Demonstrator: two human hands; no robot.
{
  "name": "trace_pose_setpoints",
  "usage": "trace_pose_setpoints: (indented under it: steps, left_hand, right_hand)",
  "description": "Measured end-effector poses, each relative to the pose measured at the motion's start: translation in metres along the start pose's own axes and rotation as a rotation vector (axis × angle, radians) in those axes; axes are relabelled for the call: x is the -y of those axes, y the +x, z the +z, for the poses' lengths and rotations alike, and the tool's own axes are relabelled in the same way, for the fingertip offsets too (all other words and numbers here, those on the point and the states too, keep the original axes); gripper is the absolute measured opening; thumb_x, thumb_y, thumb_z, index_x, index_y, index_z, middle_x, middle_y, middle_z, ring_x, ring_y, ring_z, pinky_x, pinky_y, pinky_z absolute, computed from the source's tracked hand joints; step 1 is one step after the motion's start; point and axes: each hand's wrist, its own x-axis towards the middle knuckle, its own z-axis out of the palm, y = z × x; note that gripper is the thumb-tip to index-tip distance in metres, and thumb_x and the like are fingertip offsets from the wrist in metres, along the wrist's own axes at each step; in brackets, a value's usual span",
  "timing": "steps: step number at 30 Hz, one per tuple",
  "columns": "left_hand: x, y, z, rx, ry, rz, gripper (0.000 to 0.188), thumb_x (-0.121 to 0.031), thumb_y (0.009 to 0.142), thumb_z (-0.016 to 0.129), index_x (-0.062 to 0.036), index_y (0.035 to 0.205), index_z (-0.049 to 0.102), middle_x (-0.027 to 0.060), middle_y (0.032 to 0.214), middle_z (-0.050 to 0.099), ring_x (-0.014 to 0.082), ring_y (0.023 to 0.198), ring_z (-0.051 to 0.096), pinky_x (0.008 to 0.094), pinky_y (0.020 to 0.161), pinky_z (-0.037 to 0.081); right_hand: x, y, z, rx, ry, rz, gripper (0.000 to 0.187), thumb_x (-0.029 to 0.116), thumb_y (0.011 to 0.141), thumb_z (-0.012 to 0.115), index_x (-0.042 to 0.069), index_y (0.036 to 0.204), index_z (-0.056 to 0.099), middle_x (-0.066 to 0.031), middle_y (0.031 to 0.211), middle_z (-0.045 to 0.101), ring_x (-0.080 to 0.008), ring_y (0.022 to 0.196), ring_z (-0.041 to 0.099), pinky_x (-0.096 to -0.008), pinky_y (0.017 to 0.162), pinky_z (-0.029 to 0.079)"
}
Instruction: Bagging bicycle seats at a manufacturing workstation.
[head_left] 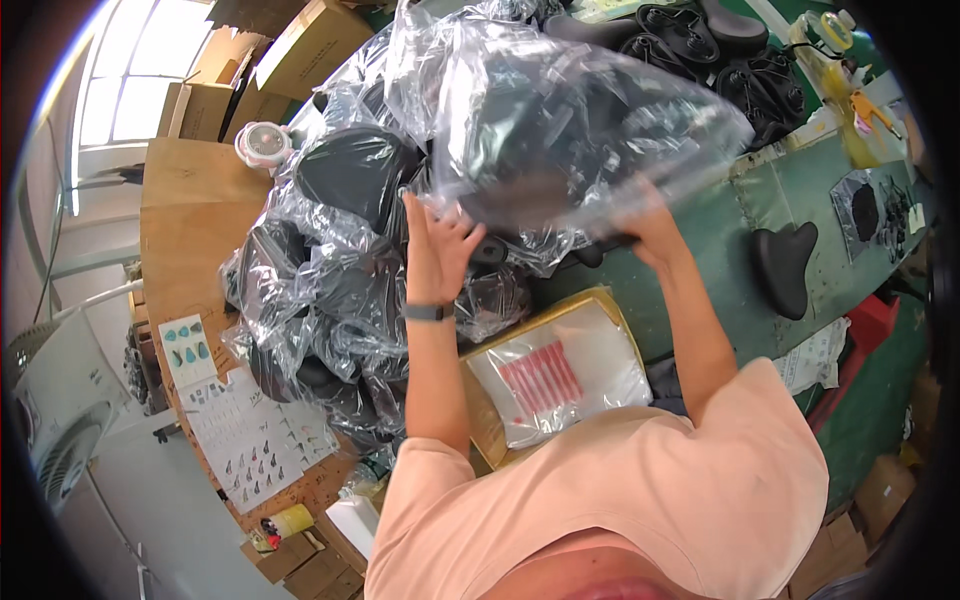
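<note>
A clear plastic bag with a black bicycle saddle inside point(540, 140) is above the pile, blurred by motion. My right hand point(648, 225) is at the bag's lower right edge and appears to grip it; the fingertips are smeared and partly behind the film. My left hand point(437, 250) is raised with its fingers spread and nothing in it, left of the bag's lower edge. Around and beneath it lies a heap of bagged black saddles point(350, 270). One bare black saddle point(783, 268) rests on the green tabletop point(715, 215) to the right.
An open carton point(620, 310) of flat clear bags with red print point(540, 385) stands close to my body. More bare saddles point(690, 45) lie at the far right, near orange-handled scissors point(872, 112). Printed sheets point(250, 430) and a small fan point(263, 145) are on the left.
</note>
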Motion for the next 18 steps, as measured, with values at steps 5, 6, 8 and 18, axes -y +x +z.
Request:
trace_pose_setpoints:
  steps: [5, 6, 8, 18]
  left_hand:
    - [0.004, 0.153, 0.003, -0.18, -0.278, -0.063, 0.096, -0.071, 0.087, 0.084, -0.002, 0.145, 0.051, 0.0115, 0.114, 0.062, 0.0267, 0.102, 0.066, 0.0473, 0.091, 0.061]
    - [0.0, 0.18, -0.002, -0.374, 0.015, 0.127, 0.087, -0.075, 0.082, 0.087, -0.002, 0.121, 0.058, 0.0099, 0.102, 0.069, 0.0213, 0.091, 0.068, 0.0382, 0.081, 0.06]
    - [-0.005, 0.233, 0.018, -0.667, 0.068, 0.19, 0.073, -0.075, 0.083, 0.084, -0.009, 0.102, 0.059, 0.003, 0.085, 0.064, 0.0162, 0.075, 0.062, 0.0328, 0.067, 0.055]
    - [-0.05, 0.309, -0.001, -0.559, -0.289, 0.256, 0.093, -0.073, 0.097, 0.061, -0.0074, 0.16, 0.039, 0.0146, 0.15, 0.054, 0.0316, 0.134, 0.054, 0.0524, 0.115, 0.04]
  right_hand:
    - [-0.017, -0.106, -0.083, -0.123, 0.151, 0.241, 0.079, 0.005, 0.09, 0.076, 0.003, 0.163, 0.046, -0.0166, 0.138, 0.071, -0.0306, 0.116, 0.077, -0.0482, 0.097, 0.066]
    - [-0.009, -0.122, -0.079, -0.214, 0.217, 0.282, 0.083, 0.0, 0.086, 0.078, 0.002, 0.162, 0.048, -0.0154, 0.142, 0.07, -0.0284, 0.122, 0.074, -0.0463, 0.098, 0.066]
    - [-0.002, -0.15, -0.1, -0.226, 0.051, 0.186, 0.092, -0.002, 0.079, 0.084, 0.0, 0.163, 0.047, -0.0146, 0.144, 0.069, -0.0266, 0.124, 0.073, -0.0454, 0.1, 0.065]
    - [0.073, -0.026, 0.008, -0.362, -0.657, -0.521, 0.1, 0.009, 0.081, 0.093, 0.008, 0.169, 0.044, -0.0153, 0.136, 0.068, -0.025, 0.118, 0.07, -0.0385, 0.101, 0.059]
